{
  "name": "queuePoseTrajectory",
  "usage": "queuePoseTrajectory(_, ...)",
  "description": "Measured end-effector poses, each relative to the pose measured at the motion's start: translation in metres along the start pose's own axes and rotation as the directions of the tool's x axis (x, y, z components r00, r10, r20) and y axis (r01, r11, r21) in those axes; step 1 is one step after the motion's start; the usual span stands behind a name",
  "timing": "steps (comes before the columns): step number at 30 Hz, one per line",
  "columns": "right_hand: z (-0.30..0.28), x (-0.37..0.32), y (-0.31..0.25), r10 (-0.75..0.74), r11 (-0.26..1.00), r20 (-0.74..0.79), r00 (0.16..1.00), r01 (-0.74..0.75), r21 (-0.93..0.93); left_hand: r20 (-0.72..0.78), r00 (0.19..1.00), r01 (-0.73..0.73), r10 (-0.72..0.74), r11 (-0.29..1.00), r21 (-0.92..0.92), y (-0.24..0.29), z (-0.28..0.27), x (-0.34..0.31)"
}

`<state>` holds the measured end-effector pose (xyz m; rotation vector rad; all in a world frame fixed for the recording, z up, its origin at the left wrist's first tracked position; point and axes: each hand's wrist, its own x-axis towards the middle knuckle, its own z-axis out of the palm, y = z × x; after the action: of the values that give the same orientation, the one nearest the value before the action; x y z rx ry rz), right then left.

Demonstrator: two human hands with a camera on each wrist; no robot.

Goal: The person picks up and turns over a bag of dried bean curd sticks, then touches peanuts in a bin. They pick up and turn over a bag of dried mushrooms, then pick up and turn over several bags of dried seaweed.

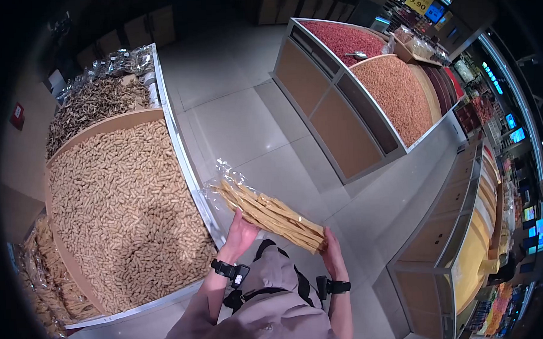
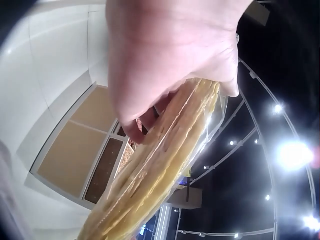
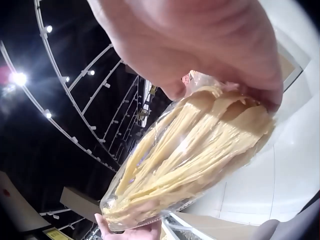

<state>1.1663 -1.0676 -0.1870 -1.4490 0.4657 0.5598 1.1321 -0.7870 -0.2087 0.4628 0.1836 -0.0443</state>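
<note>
Clear plastic bag (image 1: pixel 267 211) of yellow sticks, held w/ both hands over the floor (image 1: pixel 239 122), just right of the peanut bin (image 1: pixel 185 158). Left hand (image 1: pixel 240 234) fingers curl round its middle; right hand (image 1: pixel 332 251) grips the near end.

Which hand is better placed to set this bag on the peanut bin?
Probably the left hand: it holds the bag nearer the peanut bin; the right hand grips the far end.

Left hand (image 1: pixel 241 232), right hand (image 1: pixel 331 247) on stick packet (image 1: pixel 267 211)
</note>
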Motion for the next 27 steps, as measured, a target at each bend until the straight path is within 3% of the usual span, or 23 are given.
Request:
queuePoseTrajectory(2,-0.017,0.033,-0.041,-0.004,0.999,0.017,1.0,0.005,-0.032,0.031,0.999,-0.024,0.024,1.0,-0.009,-0.005,0.023,0.051)
queuePoseTrajectory(4,-0.025,0.059,-0.068,-0.03,0.998,-0.117,0.993,0.036,0.043,0.07,0.997,0.024,-0.028,0.998,0.05,-0.011,0.042,0.092)
queuePoseTrajectory(6,-0.038,0.091,-0.084,-0.048,0.997,-0.062,0.997,0.052,0.059,0.004,1.0,0.027,-0.027,0.998,0.05,-0.015,0.053,0.122)
queuePoseTrajectory(8,-0.042,0.133,-0.087,-0.093,0.987,-0.102,0.99,0.105,0.119,-0.033,0.999,0.009,-0.008,0.999,0.033,-0.011,0.061,0.147)
queuePoseTrajectory(14,0.032,0.234,-0.144,-0.031,0.999,0.18,0.983,0.027,0.024,-0.282,0.931,-0.212,0.231,0.973,0.094,0.033,0.042,0.163)
queuePoseTrajectory(16,0.078,0.251,-0.173,-0.026,0.997,0.283,0.959,0.045,-0.06,-0.413,0.847,-0.246,0.334,0.936,0.252,0.054,0.039,0.161)
queuePoseTrajectory(18,0.122,0.267,-0.202,0.002,0.993,0.363,0.932,0.041,-0.111,-0.448,0.796,-0.256,0.407,0.897,0.359,0.071,0.03,0.165)
queuePoseTrajectory(20,0.158,0.296,-0.218,-0.018,0.984,0.43,0.903,0.092,-0.153,-0.496,0.636,-0.333,0.591,0.79,0.515,0.09,0.038,0.172)
queuePoseTrajectory(22,0.192,0.328,-0.231,-0.039,0.97,0.492,0.87,0.151,-0.191,-0.558,0.553,-0.272,0.619,0.767,0.581,0.108,0.036,0.181)
queuePoseTrajectory(24,0.228,0.371,-0.243,-0.073,0.941,0.596,0.8,0.253,-0.225,-0.606,0.401,-0.286,0.687,0.722,0.63,0.116,0.009,0.205)
queuePoseTrajectory(27,0.291,0.405,-0.298,-0.06,0.919,0.682,0.729,0.307,-0.247,-0.605,0.383,-0.342,0.699,0.715,0.61,0.14,-0.008,0.236)
